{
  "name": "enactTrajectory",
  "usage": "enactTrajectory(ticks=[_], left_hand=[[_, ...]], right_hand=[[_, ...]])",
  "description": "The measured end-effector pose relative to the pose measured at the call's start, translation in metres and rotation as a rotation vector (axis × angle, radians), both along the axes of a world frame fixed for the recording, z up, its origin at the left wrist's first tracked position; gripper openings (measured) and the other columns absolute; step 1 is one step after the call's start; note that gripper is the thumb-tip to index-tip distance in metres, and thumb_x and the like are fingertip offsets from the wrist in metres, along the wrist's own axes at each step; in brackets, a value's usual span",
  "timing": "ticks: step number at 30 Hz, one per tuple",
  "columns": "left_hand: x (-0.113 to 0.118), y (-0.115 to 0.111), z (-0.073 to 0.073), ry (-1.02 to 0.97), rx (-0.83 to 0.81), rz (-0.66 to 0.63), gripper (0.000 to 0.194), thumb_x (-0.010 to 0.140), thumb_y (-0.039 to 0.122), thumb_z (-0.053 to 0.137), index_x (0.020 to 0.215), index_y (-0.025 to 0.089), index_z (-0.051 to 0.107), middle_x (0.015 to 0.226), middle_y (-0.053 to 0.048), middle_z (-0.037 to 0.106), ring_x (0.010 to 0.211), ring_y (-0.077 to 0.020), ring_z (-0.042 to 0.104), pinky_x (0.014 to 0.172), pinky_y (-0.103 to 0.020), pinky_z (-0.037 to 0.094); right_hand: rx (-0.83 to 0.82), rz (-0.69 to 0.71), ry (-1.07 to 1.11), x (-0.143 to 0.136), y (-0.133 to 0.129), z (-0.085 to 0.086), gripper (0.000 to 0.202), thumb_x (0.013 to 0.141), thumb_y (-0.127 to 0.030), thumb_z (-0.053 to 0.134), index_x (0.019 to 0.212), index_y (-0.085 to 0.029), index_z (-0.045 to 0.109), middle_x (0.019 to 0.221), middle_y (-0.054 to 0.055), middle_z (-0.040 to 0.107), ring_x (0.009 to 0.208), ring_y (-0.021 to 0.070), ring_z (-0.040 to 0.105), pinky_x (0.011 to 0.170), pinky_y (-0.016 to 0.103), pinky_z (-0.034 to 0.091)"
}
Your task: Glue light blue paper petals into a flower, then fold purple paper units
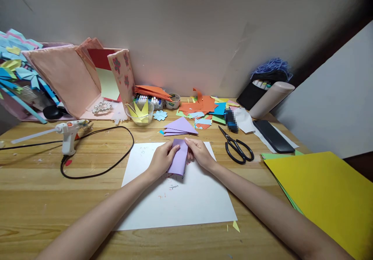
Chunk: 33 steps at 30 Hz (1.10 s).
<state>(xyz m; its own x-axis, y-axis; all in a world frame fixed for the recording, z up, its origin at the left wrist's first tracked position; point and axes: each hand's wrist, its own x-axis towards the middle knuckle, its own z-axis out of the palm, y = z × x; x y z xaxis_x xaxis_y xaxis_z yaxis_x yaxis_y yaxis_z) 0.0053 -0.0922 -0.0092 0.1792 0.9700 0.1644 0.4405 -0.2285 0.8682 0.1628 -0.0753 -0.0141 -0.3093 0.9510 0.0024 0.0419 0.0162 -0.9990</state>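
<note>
A folded piece of purple paper is held upright between both hands, above a large white sheet with small marks on it. My left hand grips its left side, thumb across the front. At the upper right edge, my right hand pinches the paper; its other fingers are partly hidden behind. Just beyond the hands lie several purple folded triangles in a stack. Black-handled scissors rest to the right of my right hand, blades pointing away.
A white glue gun with a looped black cord stands at left. Behind are a clear cup with yellow paper, orange paper scraps and a pink box. Yellow sheets, a black phone-like slab and a pale cylinder lie right.
</note>
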Motion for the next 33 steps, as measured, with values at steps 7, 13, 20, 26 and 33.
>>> enactTrajectory(ticks=[7, 13, 20, 26, 33], left_hand=[[-0.002, 0.002, -0.001, -0.048, -0.003, 0.103, 0.028, 0.085, 0.039, 0.043, 0.072, 0.017, 0.054, 0.063, 0.0, 0.055, 0.059, -0.013, 0.046, 0.053, -0.023, 0.032], [-0.003, 0.001, 0.0, -0.12, -0.042, 0.13, 0.03, 0.083, 0.043, 0.046, 0.075, 0.016, 0.057, 0.065, -0.001, 0.057, 0.059, -0.0129, 0.048, 0.053, -0.022, 0.034], [-0.004, 0.004, 0.001, -0.372, -0.159, 0.021, 0.037, 0.079, 0.048, 0.05, 0.086, 0.013, 0.062, 0.085, -0.006, 0.064, 0.077, -0.0173, 0.056, 0.068, -0.025, 0.043], [-0.004, 0.005, 0.001, -0.294, -0.145, 0.056, 0.034, 0.072, 0.045, 0.06, 0.082, 0.013, 0.065, 0.075, -0.004, 0.063, 0.068, -0.0149, 0.054, 0.06, -0.023, 0.041], [-0.004, 0.006, 0.001, -0.237, -0.144, 0.122, 0.034, 0.069, 0.045, 0.061, 0.072, 0.011, 0.066, 0.063, -0.003, 0.059, 0.059, -0.0131, 0.05, 0.053, -0.022, 0.036]], right_hand=[[0.022, 0.131, -0.049, 0.002, 0.0, 0.004, 0.043, 0.081, -0.053, 0.048, 0.061, -0.016, 0.049, 0.052, -0.002, 0.051, 0.043, 0.0084, 0.047, 0.041, 0.019, 0.035], [0.042, 0.176, -0.116, 0.001, -0.001, 0.009, 0.038, 0.079, -0.049, 0.052, 0.061, -0.016, 0.049, 0.055, -0.003, 0.046, 0.05, 0.0092, 0.045, 0.046, 0.02, 0.038], [-0.025, 0.163, -0.063, 0.002, 0.001, 0.004, 0.036, 0.076, -0.05, 0.055, 0.065, -0.016, 0.05, 0.06, -0.002, 0.048, 0.052, 0.0096, 0.046, 0.048, 0.021, 0.039], [0.122, 0.194, -0.226, 0.005, 0.0, 0.005, 0.035, 0.081, -0.043, 0.052, 0.058, -0.016, 0.049, 0.054, -0.003, 0.044, 0.05, 0.0086, 0.04, 0.047, 0.021, 0.03], [0.068, 0.243, -0.149, 0.005, 0.001, 0.005, 0.026, 0.077, -0.04, 0.058, 0.077, -0.014, 0.061, 0.068, 0.0, 0.056, 0.058, 0.0101, 0.048, 0.053, 0.021, 0.036]])
